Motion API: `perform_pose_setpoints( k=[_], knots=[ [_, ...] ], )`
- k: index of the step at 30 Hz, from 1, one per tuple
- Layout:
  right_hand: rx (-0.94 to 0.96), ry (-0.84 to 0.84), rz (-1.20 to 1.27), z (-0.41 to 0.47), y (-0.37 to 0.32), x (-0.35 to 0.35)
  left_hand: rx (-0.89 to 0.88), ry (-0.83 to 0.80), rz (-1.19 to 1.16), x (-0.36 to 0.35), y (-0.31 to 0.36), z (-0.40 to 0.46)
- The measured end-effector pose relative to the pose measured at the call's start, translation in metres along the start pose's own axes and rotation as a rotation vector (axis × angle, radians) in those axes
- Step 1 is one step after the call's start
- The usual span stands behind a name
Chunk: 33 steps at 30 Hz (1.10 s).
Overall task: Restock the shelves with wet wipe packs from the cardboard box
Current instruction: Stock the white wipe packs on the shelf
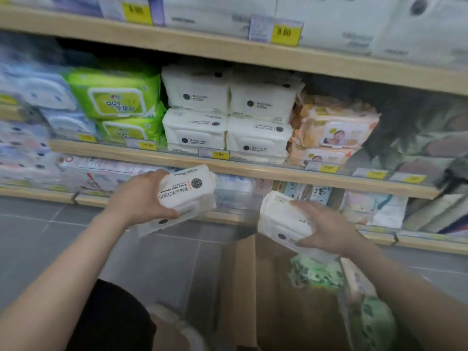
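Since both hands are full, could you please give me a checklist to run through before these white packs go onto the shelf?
1. Left hand grips a white wet wipe pack: ok.
2. Right hand grips a second white pack: ok.
3. Matching white stack on the wooden middle shelf located: ok.
4. Room above that stack: not ok, it nearly meets the shelf above.
5. Depth behind the stack: cannot tell.
6. Brown cardboard box holds more stock, green patterned packs: ok.

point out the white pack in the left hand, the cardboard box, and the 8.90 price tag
white pack (pixel 186 190): head view, on its printed face
cardboard box (pixel 236 287): head view, on its left flap
8.90 price tag (pixel 219 154): head view, on the yellow part
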State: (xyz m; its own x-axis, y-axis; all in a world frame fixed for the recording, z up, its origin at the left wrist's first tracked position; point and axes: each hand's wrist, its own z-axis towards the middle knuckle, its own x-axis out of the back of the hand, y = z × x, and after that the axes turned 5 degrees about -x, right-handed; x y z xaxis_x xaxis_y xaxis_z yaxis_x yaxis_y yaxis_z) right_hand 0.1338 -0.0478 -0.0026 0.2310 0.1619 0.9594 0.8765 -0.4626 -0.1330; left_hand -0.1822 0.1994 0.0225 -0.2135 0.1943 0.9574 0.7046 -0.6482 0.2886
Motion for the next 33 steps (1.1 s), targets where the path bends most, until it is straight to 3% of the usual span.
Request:
perform_pose_setpoints(
  k=[6,9,14,23,33],
  knots=[
    [0.241,0.165,0.036,0.068,-0.081,0.07,0.132,0.192,-0.148,0.026,-0.055,-0.007],
    [0.342,0.206,-0.02,0.111,-0.129,0.095,0.189,0.254,-0.104,0.02,-0.072,-0.009],
    [0.468,0.288,-0.083,0.182,-0.197,0.145,0.239,0.234,-0.017,0.006,-0.089,-0.007],
    [0.405,0.241,-0.209,0.259,-0.231,0.168,0.274,0.153,-0.03,0.002,-0.102,0.0],
    [0.346,0.674,-0.416,0.226,-0.229,0.109,0.227,0.143,-0.044,0.002,-0.084,0.008]
  ],
)
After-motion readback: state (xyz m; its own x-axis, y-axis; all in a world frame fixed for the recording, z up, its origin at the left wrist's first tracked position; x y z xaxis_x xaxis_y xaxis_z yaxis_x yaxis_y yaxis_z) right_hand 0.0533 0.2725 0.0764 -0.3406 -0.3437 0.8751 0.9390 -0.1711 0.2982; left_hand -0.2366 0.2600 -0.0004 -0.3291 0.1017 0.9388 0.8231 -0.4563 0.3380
